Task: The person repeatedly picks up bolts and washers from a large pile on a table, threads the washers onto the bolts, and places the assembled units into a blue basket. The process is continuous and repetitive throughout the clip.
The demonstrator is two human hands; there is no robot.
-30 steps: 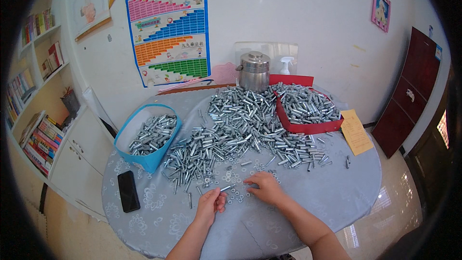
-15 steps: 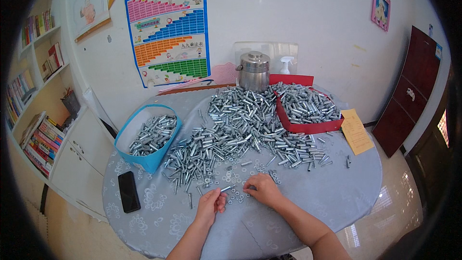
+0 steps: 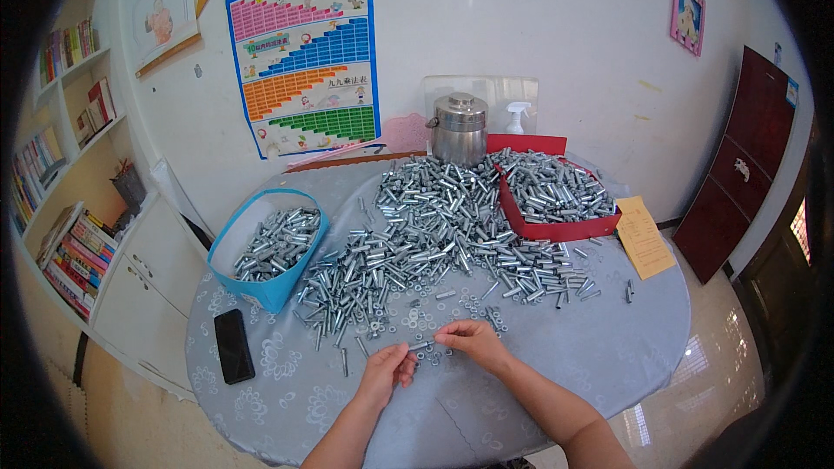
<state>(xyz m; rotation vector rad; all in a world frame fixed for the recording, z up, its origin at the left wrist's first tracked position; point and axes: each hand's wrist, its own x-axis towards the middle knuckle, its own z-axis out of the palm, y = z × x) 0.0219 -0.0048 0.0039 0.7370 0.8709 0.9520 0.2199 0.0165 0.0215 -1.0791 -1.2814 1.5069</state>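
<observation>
Bolt [image 3: 421,346] | silvery, slender | left grip [image 3: 385,373]: pinching bolt | right grip [image 3: 477,343]: hold unclear

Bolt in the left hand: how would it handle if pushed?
Likely rigid and heavy for its size: the bolt looks like solid metal. Slim and round, it may roll on the tablecloth. Its shine suggests a smooth, somewhat slippery surface.

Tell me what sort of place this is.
Probably a room in a home, doubling as a work spot: white shelves hold books, a colourful chart for children hangs on the wall, and metal bolts lie heaped on a cloth-covered table.
</observation>
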